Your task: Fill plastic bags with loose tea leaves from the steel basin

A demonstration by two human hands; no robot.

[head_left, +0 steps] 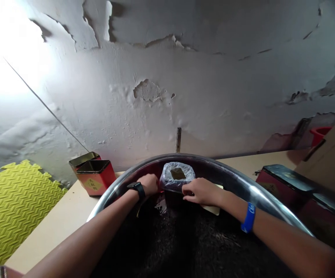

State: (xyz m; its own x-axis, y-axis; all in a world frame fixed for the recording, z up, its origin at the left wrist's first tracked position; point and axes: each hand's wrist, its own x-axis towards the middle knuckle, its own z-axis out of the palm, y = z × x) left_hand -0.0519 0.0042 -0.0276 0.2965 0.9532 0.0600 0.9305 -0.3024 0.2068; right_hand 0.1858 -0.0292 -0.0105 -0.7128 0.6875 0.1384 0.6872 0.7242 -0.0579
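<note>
Inside a large metal basin (196, 158) of dark loose leaves, like tea, stands a tin (173, 197). A clear plastic bag (165, 174) lines it, with its rim turned outward over the tin's edge and its mouth open. My left hand (150, 184), with a black watch on the wrist, is curled against the tin's left side; its fingertips are partly hidden. At the right, my right hand (201, 191), with a blue wristband, pinches the bag's edge by the tin's corner. Under this hand a pale flat piece (213, 209) lies on the leaves.
Two open red tins (93, 179) stand left of the basin on a pale tabletop (65, 216). More dark-red tins (286, 181) are at the right, near a cardboard box (329, 166). A yellow foam mat (19, 208) lies far left. Behind is a peeling wall (213, 88).
</note>
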